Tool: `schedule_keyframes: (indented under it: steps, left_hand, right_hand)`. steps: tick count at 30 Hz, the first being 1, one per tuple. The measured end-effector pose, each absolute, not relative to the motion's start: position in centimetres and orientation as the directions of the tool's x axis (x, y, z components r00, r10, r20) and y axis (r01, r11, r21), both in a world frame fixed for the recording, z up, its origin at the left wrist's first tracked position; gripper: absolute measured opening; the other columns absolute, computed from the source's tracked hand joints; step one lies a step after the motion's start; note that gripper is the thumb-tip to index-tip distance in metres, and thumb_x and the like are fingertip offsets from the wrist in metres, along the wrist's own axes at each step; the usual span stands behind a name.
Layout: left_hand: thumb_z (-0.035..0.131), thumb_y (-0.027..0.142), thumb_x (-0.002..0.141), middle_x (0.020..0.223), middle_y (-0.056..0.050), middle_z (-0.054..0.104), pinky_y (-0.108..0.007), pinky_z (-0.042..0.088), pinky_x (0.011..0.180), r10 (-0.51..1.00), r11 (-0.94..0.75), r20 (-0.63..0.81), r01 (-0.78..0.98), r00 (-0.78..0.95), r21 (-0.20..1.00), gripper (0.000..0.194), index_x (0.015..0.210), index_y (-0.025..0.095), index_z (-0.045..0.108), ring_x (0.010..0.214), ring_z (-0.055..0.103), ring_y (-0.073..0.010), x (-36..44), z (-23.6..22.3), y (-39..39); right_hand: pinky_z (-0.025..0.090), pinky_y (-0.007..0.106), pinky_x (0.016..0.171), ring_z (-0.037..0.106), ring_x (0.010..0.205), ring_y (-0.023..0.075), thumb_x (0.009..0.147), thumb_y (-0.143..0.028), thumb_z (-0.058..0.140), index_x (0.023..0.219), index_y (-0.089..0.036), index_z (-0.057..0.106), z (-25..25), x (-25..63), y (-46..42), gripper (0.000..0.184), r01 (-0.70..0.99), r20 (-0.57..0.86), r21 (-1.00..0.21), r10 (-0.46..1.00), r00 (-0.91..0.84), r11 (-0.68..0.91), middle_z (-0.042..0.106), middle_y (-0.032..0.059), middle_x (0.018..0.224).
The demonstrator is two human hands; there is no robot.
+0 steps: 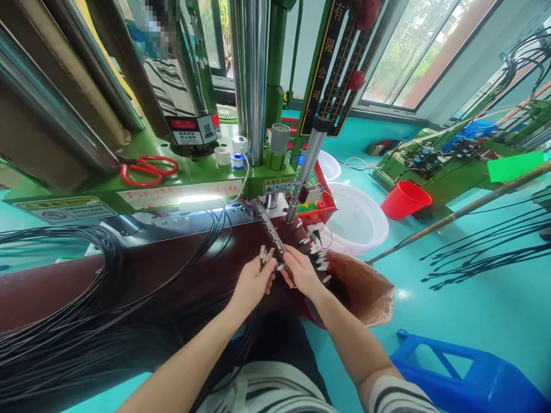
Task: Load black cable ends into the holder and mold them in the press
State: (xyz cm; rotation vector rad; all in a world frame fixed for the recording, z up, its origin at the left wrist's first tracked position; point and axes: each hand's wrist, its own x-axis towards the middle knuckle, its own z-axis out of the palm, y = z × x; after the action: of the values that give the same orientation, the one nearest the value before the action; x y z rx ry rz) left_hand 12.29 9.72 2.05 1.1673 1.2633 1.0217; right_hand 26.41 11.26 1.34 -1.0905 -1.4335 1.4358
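My left hand [253,282] is closed on a few small metal plug ends [266,254] that stick up from my fingers. My right hand [301,272] is closed around the lower end of a long narrow metal strip [272,232], which slants up toward the green machine [193,178]. Both hands meet over the dark red bench front [172,269]. Black cables [77,310] run from the left across the bench toward my hands. More metal plug ends [321,261] fan out just right of my right hand.
Red scissors [148,170] and tape rolls [230,155] lie on the machine ledge. A brown bag [365,289] sits right of my hands, with a white basin [357,221], a red bucket [404,199] and a blue crate [465,373] on the teal floor. Loose black cables [482,252] lie further right.
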Motion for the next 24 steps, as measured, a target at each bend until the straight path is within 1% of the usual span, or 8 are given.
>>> schedule_keyframes:
  steps: [2,4,6,9,11,17,24]
  left_hand:
    - [0.046,0.045,0.079,0.052,0.006,0.043,-0.019,0.031,0.038,0.985,0.161,-0.164,-0.051,-0.046,0.986,0.026,0.081,0.019,0.05,0.039,0.038,-0.0075,12.2,1.9,9.7]
    - [0.047,0.045,0.079,0.05,0.009,0.036,-0.017,0.027,0.036,0.979,0.151,-0.167,-0.131,-0.121,0.98,0.025,0.083,0.021,0.047,0.038,0.031,-0.0063,12.0,1.9,9.7]
    - [0.051,0.043,0.076,0.048,0.009,0.033,-0.017,0.023,0.035,0.979,0.171,-0.183,-0.127,-0.086,0.977,0.023,0.078,0.02,0.047,0.038,0.027,-0.0057,11.9,1.9,9.9]
    - [0.06,0.037,0.07,0.05,0.005,0.042,-0.018,0.024,0.039,0.984,0.174,-0.173,-0.018,0.047,0.985,0.022,0.066,0.017,0.051,0.043,0.033,-0.0067,11.9,2.3,10.2]
    - [0.062,0.036,0.068,0.05,0.003,0.046,-0.02,0.025,0.041,0.982,0.17,-0.17,0.013,0.083,0.985,0.022,0.062,0.016,0.054,0.045,0.035,-0.008,12.0,2.7,10.3]
    - [0.059,0.039,0.07,0.042,0.007,0.035,-0.021,0.017,0.038,0.961,0.255,-0.25,-0.032,0.114,0.966,0.024,0.063,0.017,0.051,0.036,0.024,-0.0061,12.1,2.9,10.3]
    - [0.054,0.039,0.074,0.045,0.007,0.035,-0.02,0.021,0.04,0.971,0.206,-0.21,0.047,0.117,0.977,0.024,0.065,0.018,0.047,0.041,0.028,-0.0068,11.9,2.5,10.2]
  right_hand:
    - [0.023,0.016,0.029,0.035,0.028,0.0053,0.087,-0.041,0.039,0.119,-0.014,0.049,1.2,26.5,11.3,0.042,-0.027,-0.056,-0.998,0.964,-0.259,-0.065,0.043,-0.0083,0.042]
    - [0.024,0.017,0.028,0.035,0.028,0.006,0.087,-0.043,0.04,0.122,-0.015,0.046,1.1,26.6,11.2,0.046,-0.061,-0.088,-0.993,0.969,-0.229,-0.104,0.044,-0.0081,0.043]
    - [0.025,0.017,0.027,0.035,0.028,0.0063,0.086,-0.044,0.041,0.127,-0.016,0.04,1.0,26.7,11.2,0.05,-0.076,-0.101,-0.99,0.971,-0.215,-0.12,0.045,-0.0079,0.044]
    - [0.025,0.016,0.029,0.035,0.028,0.0061,0.086,-0.043,0.042,0.134,-0.018,0.032,1.0,26.8,11.1,0.055,-0.079,-0.082,-0.992,0.97,-0.23,-0.103,0.045,-0.0083,0.044]
    - [0.025,0.017,0.03,0.035,0.029,0.006,0.086,-0.043,0.041,0.135,-0.018,0.031,1.0,26.9,11.1,0.056,-0.075,-0.077,-0.992,0.965,-0.253,-0.099,0.044,-0.0085,0.043]
    - [0.022,0.017,0.03,0.034,0.029,0.0052,0.086,-0.042,0.043,0.135,-0.018,0.033,0.8,27.1,11.1,0.055,-0.07,-0.069,-0.993,0.955,-0.287,-0.093,0.044,-0.0074,0.046]
    - [0.025,0.017,0.03,0.034,0.03,0.0052,0.086,-0.041,0.043,0.134,-0.018,0.035,0.9,27.1,11.1,0.054,-0.071,-0.067,-0.993,0.955,-0.288,-0.091,0.045,-0.007,0.047]
